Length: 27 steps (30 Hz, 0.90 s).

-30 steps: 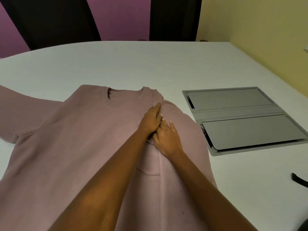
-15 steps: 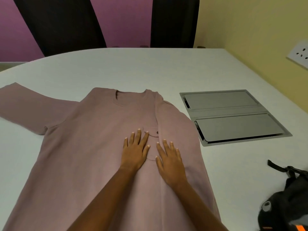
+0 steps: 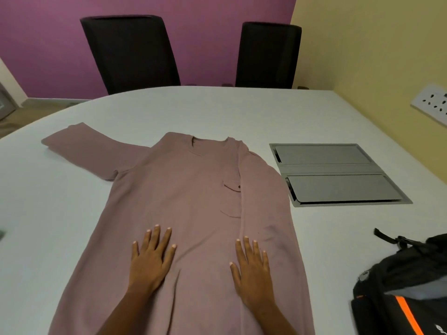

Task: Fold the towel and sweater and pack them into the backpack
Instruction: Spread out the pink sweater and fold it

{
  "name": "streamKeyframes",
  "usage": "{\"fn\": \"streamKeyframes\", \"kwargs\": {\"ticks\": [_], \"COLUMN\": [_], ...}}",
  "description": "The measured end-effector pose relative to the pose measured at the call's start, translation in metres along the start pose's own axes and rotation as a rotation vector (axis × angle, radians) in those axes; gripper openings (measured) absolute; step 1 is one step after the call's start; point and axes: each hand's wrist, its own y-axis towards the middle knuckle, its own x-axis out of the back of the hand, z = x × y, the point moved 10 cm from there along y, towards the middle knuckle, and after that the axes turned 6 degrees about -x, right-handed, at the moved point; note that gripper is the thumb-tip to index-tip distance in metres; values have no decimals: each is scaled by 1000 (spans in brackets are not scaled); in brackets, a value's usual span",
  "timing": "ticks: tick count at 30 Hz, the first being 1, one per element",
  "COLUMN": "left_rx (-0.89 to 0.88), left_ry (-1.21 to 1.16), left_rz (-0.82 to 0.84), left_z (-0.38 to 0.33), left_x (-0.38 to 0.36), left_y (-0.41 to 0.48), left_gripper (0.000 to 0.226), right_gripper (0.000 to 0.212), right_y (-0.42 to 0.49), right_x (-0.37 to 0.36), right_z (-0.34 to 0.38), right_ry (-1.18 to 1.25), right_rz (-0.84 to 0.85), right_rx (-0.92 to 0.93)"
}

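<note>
The sweater (image 3: 193,194) lies face up on the table (image 3: 217,110), collar away from the person. Its left sleeve (image 3: 89,151) stretches out flat to the left, not yet folded in. The left hand (image 3: 150,259) rests palm down on the lower body of the sweater, fingers straight and fanned wide, holding nothing. The right hand (image 3: 251,264) lies the same way just beside the long crease, fingers spread and flat. Right of that crease, the sweater's right side (image 3: 263,201) is already turned in over the body and partly covers the pocket (image 3: 232,187).

The step in hand looks like smoothing the first fold. The next move probably calls for taking the left sleeve and left side and bringing them in to match, then folding the length.

Farther right, a grey panel (image 3: 338,172) is set in the table, and the backpack (image 3: 399,281) sits near the right edge, apart from the sweater.

The sweater's hem is cut off below, the folded-in right sleeve is hidden, and the backpack is partly out of frame, so I cannot tell if it is open. No towel shows.
</note>
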Motion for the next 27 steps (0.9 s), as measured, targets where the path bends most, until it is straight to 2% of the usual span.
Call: {"fn": "streamKeyframes", "kwargs": {"ticks": [4,7,10,14,17,21,27], "left_rx": [97,111,107,119,58,-78,-62], "left_ry": [47,85,70,23,23,70,41], "left_rz": [11,-7,-60,-116,-88,-52,-35], "left_z": [26,21,9,-10,-12,17,73], "left_x": [-2,-6,-12,-18,-22,-13,-2], "left_y": [-44,-66,-73,-80,-84,-88,-90], "left_gripper": [76,72,66,65,64,58,60], "right_gripper": [57,68,84,83,87,59,54], "right_y": [-4,-5,-13,-31,-45,-62,-75], "right_x": [2,-5,-5,5,-3,-30,-26], "right_z": [-1,2,18,60,85,79,68], "right_ry": [22,34,20,69,35,64,51], "right_rz": [-1,65,40,-9,79,135,111], "right_rx": [-2,-33,-43,-23,7,18,-19]}}
